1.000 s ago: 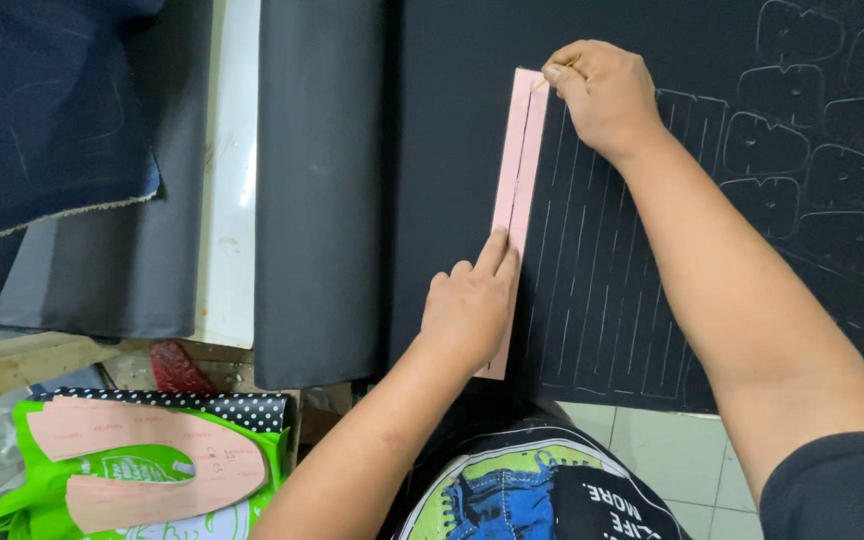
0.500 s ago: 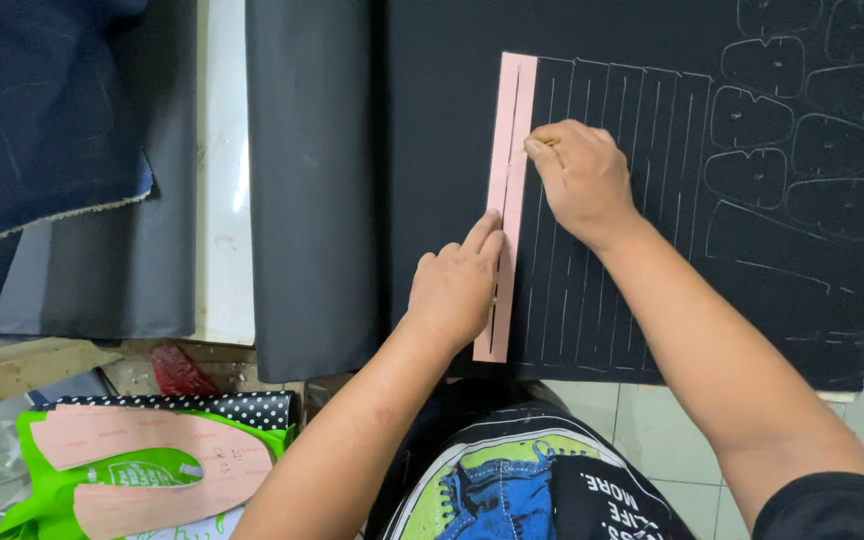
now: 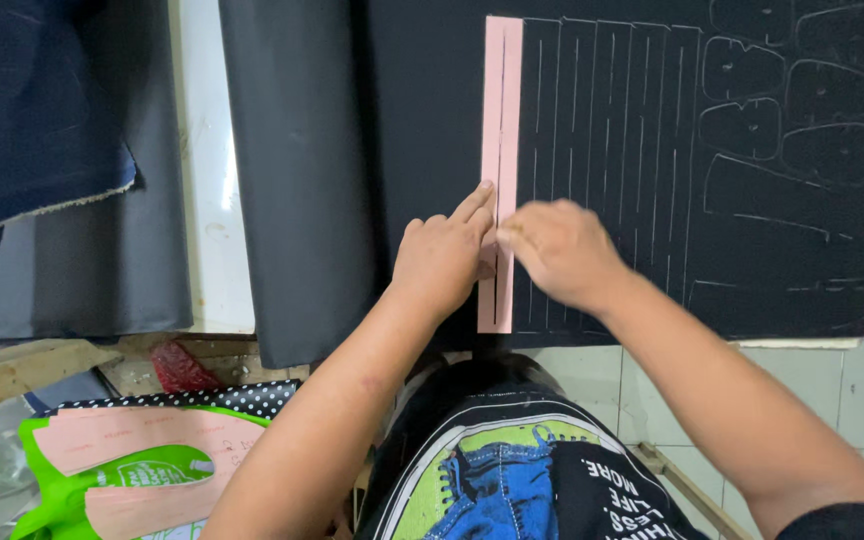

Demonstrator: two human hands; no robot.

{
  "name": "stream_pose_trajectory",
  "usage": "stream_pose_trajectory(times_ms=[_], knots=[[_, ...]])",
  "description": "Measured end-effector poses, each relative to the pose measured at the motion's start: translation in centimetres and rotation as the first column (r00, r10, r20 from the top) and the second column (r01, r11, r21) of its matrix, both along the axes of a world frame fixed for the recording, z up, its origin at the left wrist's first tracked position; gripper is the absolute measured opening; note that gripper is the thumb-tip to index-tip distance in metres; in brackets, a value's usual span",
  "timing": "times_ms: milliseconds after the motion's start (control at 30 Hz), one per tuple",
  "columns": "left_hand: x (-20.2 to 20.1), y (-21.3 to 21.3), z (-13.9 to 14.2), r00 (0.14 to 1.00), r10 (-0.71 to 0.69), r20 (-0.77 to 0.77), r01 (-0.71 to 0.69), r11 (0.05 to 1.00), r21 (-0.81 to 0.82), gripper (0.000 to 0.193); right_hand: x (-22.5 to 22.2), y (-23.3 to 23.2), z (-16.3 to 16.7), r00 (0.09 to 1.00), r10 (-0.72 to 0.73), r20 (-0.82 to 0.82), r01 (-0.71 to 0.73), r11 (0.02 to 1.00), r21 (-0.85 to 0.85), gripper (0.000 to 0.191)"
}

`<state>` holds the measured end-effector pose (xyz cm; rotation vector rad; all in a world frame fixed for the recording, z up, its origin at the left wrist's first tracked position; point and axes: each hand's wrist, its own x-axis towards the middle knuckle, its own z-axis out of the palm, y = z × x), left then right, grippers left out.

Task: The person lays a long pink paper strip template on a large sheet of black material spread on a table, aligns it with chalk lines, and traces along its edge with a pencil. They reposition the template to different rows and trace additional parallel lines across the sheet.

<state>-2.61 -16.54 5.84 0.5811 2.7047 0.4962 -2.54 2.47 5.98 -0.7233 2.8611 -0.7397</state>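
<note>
At the near end of a long pink slotted template [image 3: 501, 110] on a black sheet [image 3: 432, 120], both hands work side by side.

The left hand [image 3: 444, 262] presses the template flat, fingers spread with the forefinger along its edge; the right hand [image 3: 560, 250] is curled as if pinching a marker at the slot, though the tool itself is hidden. Pale traced lines [image 3: 612, 120] lie right of it. To mark well, the strip should stay pinned and parallel to those lines. Pink paper patterns [image 3: 132, 440] rest near left.

Blurred right hand [image 3: 562, 250], tool unseen.
Pink strip [image 3: 500, 120] partly hidden under both hands; black sheet [image 3: 432, 100] cut off at top edge; left hand [image 3: 442, 260] covering strip's lower part.
</note>
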Motion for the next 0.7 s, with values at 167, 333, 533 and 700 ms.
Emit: stream_pose_trajectory(times_ms=[167, 333, 533, 700], knots=[[0.5, -0.5, 0.5, 0.999, -0.033, 0.017, 0.033, 0.999, -0.003, 0.071, 3.8, -0.3, 1.0, 0.980, -0.172, 0.097, 0.195, 0.928, -0.318, 0.012], [0.5, -0.8, 1.5, 0.984, -0.118, 0.130, 0.133, 0.985, -0.112, 0.103, 5.7, -0.8, 0.7, 0.979, -0.190, 0.073, 0.203, 0.916, -0.347, 0.012], [1.0, -0.9, 1.5, 0.985, -0.124, 0.119, 0.139, 0.982, -0.128, 0.105, 9.7, -1.3, 0.4, 0.970, 0.034, -0.240, -0.059, 0.993, -0.097, 0.010], [1.4, -0.9, 1.9, 0.982, -0.127, 0.138, 0.146, 0.979, -0.142, 0.119, 14.3, -1.8, 1.4, 0.991, -0.057, -0.120, 0.028, 0.972, -0.235, 0.009]])
